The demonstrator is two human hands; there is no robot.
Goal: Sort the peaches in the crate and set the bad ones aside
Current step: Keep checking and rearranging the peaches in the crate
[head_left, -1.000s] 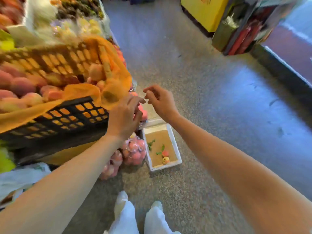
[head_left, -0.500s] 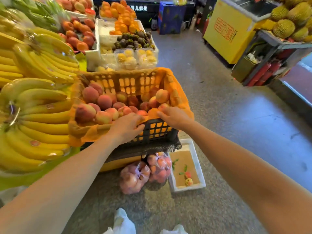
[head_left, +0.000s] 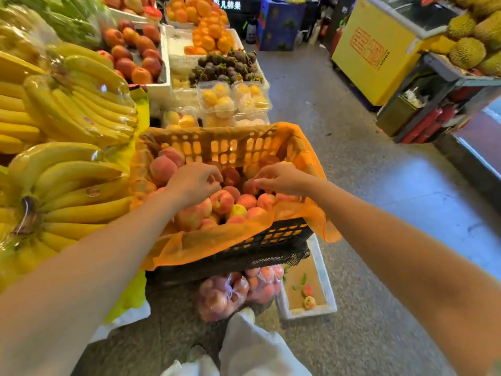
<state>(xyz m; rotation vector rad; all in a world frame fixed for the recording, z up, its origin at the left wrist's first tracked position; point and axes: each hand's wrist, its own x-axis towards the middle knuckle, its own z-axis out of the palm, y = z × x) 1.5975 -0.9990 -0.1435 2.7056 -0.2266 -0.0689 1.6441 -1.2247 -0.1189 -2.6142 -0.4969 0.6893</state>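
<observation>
A black crate [head_left: 276,236] lined with orange netting [head_left: 217,240] is full of peaches [head_left: 222,202]. My left hand [head_left: 193,183] hovers low over the middle of the pile with its fingers curled down; it hides whatever lies under it. My right hand [head_left: 280,179] reaches in from the right rim, and its thumb and curled fingers close on a dark red peach [head_left: 250,188]. On the floor below the crate's right corner a white foam tray [head_left: 324,272] holds two small blemished peaches [head_left: 308,297] and a few leaves.
Bunches of bananas [head_left: 73,180] lie to the left of the crate. Clear boxes of yellow fruit [head_left: 233,101] stand behind it. Two net bags of peaches [head_left: 225,297] sit on the floor under it. A yellow freezer [head_left: 374,52] and a durian stand [head_left: 466,50] line the right side of the aisle.
Both hands have left the crate's front edge and moved forward over the peaches. The right hand has closed on a peach. The view has lifted toward the stall.
</observation>
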